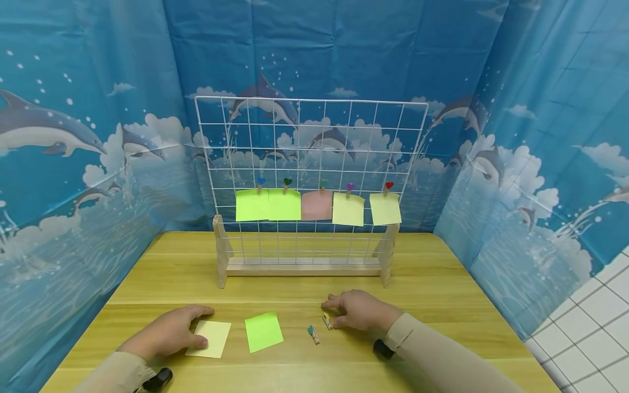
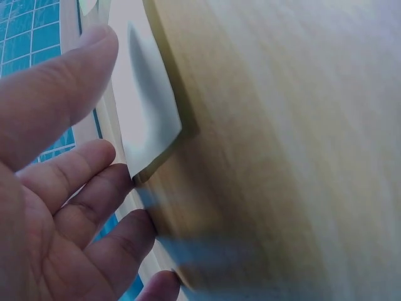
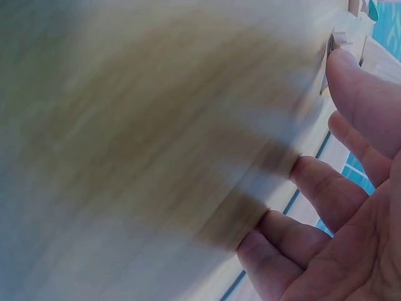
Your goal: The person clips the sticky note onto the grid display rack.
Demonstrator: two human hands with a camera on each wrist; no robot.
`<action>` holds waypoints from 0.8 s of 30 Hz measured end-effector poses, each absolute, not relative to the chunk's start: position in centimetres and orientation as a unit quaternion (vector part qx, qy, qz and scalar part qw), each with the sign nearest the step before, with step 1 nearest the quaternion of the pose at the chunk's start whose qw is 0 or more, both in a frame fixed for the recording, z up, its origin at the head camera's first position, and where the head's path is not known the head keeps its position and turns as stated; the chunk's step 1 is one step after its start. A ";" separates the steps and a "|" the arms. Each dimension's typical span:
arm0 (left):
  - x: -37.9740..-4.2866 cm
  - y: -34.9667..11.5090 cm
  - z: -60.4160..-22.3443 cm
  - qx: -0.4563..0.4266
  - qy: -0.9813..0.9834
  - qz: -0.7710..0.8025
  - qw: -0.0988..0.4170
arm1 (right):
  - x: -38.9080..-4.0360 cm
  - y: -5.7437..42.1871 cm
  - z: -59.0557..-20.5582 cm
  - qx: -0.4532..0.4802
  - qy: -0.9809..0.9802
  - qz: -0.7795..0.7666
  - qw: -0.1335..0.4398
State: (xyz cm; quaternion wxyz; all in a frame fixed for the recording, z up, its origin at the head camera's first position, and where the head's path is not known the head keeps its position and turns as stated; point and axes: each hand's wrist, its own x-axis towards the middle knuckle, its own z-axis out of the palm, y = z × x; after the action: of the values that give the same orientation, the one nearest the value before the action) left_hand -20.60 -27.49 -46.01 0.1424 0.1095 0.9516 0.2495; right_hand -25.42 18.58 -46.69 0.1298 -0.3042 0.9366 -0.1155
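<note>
Over the left edge of a pale yellow sticky note [image 1: 214,339] lies my left hand [image 1: 172,330], thumb and fingers apart. In the left wrist view the note [image 2: 143,94] is slightly lifted at one corner, and the fingertips meet the tabletop. A green sticky note [image 1: 263,332] lies flat between the hands. My right hand [image 1: 361,311] rests its fingertips on the table around a small wooden clothespin with a yellow top [image 1: 327,321]. Its thumb is beside that clothespin. A second clothespin with a teal heart [image 1: 313,334] lies just left of it.
A white wire grid [image 1: 314,150] stands in a wooden base [image 1: 304,269] at the back. Several notes hang in a row from heart clothespins: green [image 1: 252,206], pink [image 1: 316,206] and pale yellow [image 1: 348,210]. Blue dolphin curtains [image 1: 314,49] surround the table [image 1: 427,262].
</note>
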 end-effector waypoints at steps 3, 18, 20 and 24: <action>-20.6 -27.5 -46.0 0.106 0.952 0.246 0.145 | -25.4 18.6 -46.7 -0.306 0.936 -0.117 0.133; -20.6 -27.5 -46.1 0.110 0.955 0.238 0.141 | -25.0 18.5 -46.5 -0.303 0.936 -0.114 0.138; -20.6 -27.5 -46.1 0.112 0.955 0.237 0.141 | -25.0 18.5 -46.5 -0.304 0.936 -0.114 0.137; -20.7 -27.5 -46.2 0.114 0.955 0.235 0.140 | -24.9 18.4 -46.4 -0.305 0.936 -0.112 0.136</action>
State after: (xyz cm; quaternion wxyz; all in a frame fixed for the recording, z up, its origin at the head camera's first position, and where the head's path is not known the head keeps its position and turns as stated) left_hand -20.68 -27.54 -46.22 0.1402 0.1141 0.9550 0.2352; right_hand -24.88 18.39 -46.40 0.1356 -0.3048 0.9360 -0.1121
